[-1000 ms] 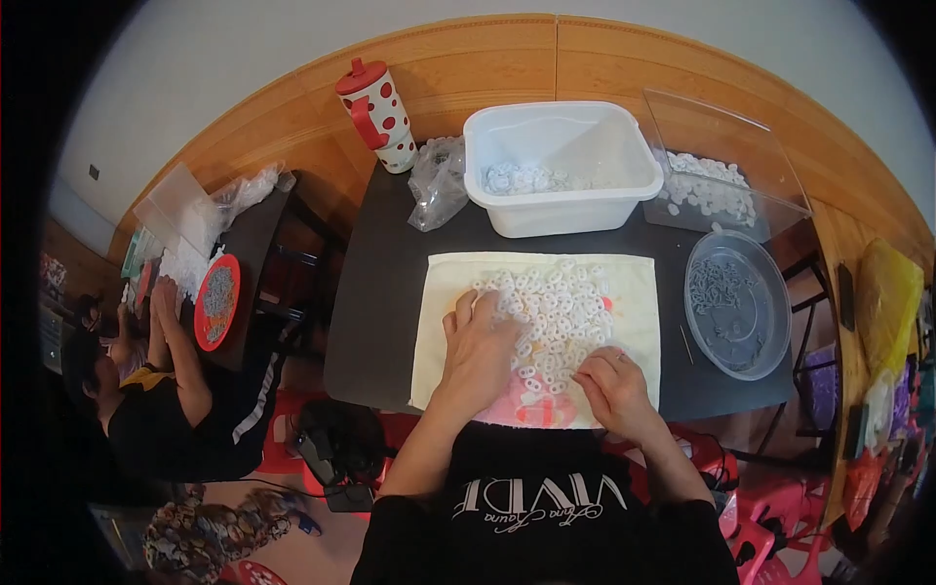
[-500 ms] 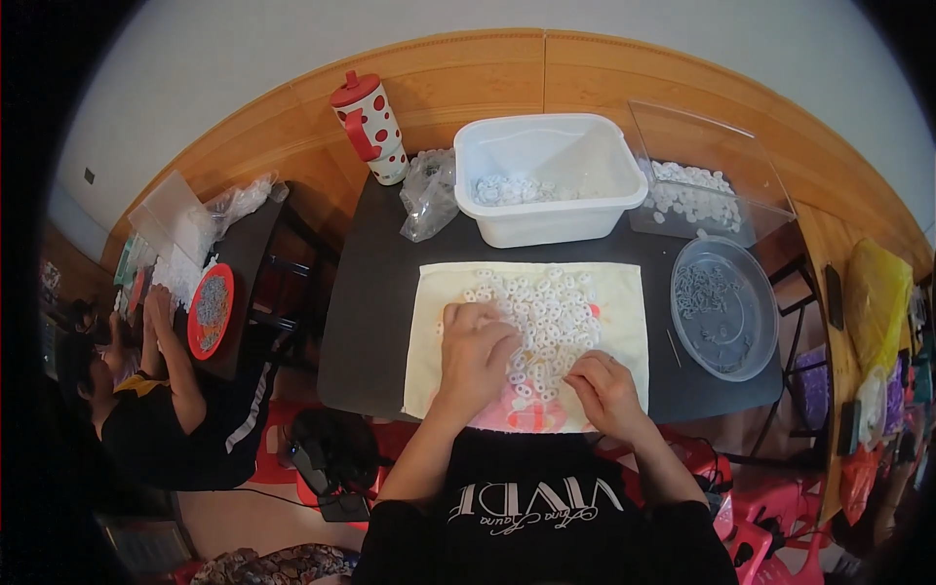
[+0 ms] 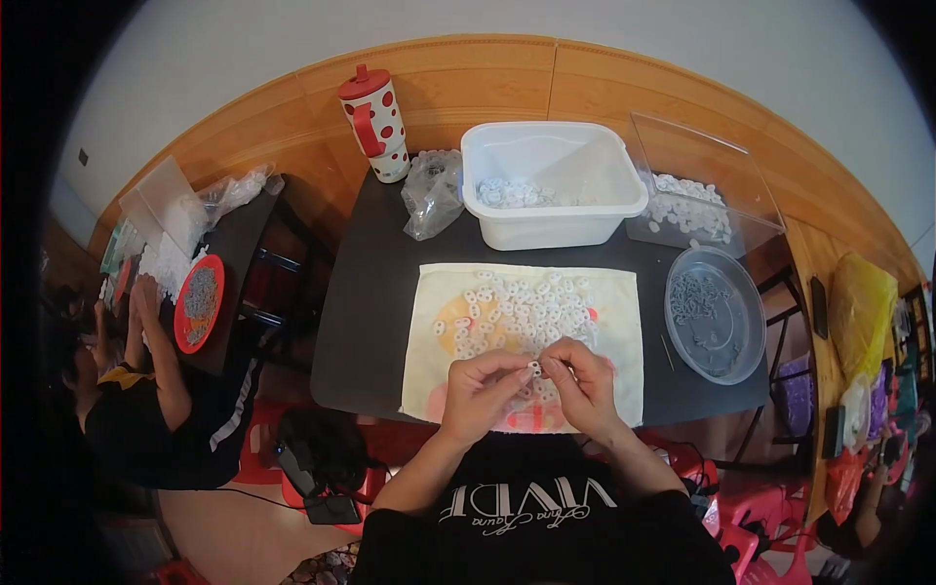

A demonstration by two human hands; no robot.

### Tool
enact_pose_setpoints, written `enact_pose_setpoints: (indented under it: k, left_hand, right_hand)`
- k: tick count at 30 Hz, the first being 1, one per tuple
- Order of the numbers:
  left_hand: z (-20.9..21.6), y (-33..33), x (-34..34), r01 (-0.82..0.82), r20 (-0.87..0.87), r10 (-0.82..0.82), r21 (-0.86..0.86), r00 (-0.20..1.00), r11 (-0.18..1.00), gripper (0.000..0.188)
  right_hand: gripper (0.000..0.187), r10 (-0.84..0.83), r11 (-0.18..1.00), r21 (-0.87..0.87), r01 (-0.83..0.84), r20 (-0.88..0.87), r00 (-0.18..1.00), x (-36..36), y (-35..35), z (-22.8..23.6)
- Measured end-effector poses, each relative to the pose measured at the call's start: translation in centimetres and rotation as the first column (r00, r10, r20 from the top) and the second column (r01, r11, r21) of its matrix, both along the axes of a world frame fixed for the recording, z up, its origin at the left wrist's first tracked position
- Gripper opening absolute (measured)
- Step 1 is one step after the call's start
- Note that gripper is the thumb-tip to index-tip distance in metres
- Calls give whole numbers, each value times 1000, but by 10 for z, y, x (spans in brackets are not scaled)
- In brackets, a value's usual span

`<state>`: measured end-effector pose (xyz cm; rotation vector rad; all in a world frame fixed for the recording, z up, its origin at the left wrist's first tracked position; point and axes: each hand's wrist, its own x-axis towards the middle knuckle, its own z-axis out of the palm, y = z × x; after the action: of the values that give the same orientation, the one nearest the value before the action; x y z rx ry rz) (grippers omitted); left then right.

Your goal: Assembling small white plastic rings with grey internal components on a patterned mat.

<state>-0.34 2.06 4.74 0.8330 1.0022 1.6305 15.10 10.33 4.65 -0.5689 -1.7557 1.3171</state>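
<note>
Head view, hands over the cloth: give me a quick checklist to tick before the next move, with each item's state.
1. Small white ring pinched between both hands: ok, left hand and right hand meet on it.
2. Grip firm: cannot tell, the fingertips hide most of the piece.
3. Pile of white rings within reach on the cloth: ok, it lies just beyond the hands.
4. White tub free: ok, open top, a few white pieces inside.
5. Clear round dish free: ok, at the right, grey pieces inside.
6. Neighbour's hands apart: ok, at the other table to the left.
</note>
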Motion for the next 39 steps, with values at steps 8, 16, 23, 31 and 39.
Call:
enact_pose_setpoints:
  k: [8,16,23,31,39]
  left_hand:
    - [-2,-6,-2,-25,-73,26,18,997,1000,14]
    - [-5,-9,-3,-35,-45,35,3,998,999,12]
    - [-5,-10,-2,-32,-108,38,51,993,998,13]
    - [-5,-11,-1,-55,-202,71,83,977,995,11]
    - [-10,-11,3,-48,-173,68,119,983,992,13]
  right_hand:
    - [5,50,998,36,-53,59,997,2,-3,1]
    - [5,22,994,106,-33,104,994,2,-5,8]
    - [2,-22,977,211,-1,108,994,-1,-6,8]
    - [3,-22,972,234,-18,168,985,-3,-8,8]
    - [5,-35,994,110,20,139,990,-3,-13,-5]
